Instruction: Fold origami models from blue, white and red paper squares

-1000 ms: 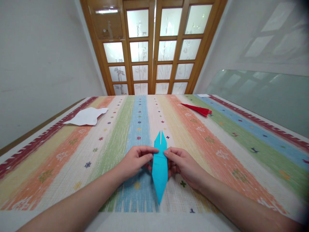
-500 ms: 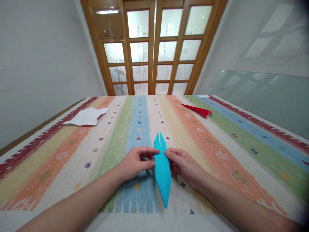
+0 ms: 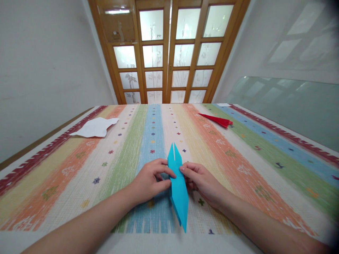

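Left hand (image 3: 150,180) grips blue paper (image 3: 178,187) by left edge | right hand (image 3: 200,179) pinches its right edge | blue paper lower centre | red paper (image 3: 217,120) right of centre

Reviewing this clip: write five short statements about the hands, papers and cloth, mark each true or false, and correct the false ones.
1. The left hand touches the blue folded paper. True.
2. The right hand holds the red folded paper. False: it holds the blue folded paper.
3. The white paper lies left of the blue folded paper. True.
4. The split end of the blue folded paper points toward the person. False: it points away, toward the doors.
5. The red folded paper lies on the striped cloth. True.
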Demonstrator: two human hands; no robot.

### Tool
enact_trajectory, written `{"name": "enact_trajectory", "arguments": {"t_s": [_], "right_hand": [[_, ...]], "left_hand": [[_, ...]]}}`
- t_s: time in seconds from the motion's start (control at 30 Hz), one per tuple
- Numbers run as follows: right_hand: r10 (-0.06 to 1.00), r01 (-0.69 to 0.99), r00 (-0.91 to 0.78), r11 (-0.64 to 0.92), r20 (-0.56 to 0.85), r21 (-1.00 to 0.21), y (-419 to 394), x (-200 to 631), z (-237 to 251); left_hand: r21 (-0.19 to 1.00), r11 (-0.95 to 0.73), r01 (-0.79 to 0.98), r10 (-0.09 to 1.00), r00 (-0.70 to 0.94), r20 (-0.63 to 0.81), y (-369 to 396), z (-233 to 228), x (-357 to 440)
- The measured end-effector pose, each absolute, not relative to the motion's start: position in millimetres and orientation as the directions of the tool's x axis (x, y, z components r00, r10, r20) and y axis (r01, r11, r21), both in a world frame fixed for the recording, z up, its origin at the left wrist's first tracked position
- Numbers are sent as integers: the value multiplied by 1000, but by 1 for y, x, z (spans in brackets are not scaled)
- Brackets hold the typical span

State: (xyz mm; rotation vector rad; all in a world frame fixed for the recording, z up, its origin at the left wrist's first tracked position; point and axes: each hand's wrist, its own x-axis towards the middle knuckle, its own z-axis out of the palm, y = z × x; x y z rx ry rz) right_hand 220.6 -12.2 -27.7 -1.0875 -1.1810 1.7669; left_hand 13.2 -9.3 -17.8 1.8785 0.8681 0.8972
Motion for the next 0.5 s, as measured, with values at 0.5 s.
{"name": "enact_trajectory", "arguments": {"t_s": [0.5], "right_hand": [[872,-105,-449,-268,-195,-958,-12,221,-35]], "left_hand": [[939,-316,136,882,406,238,-13,-21,20]]}}
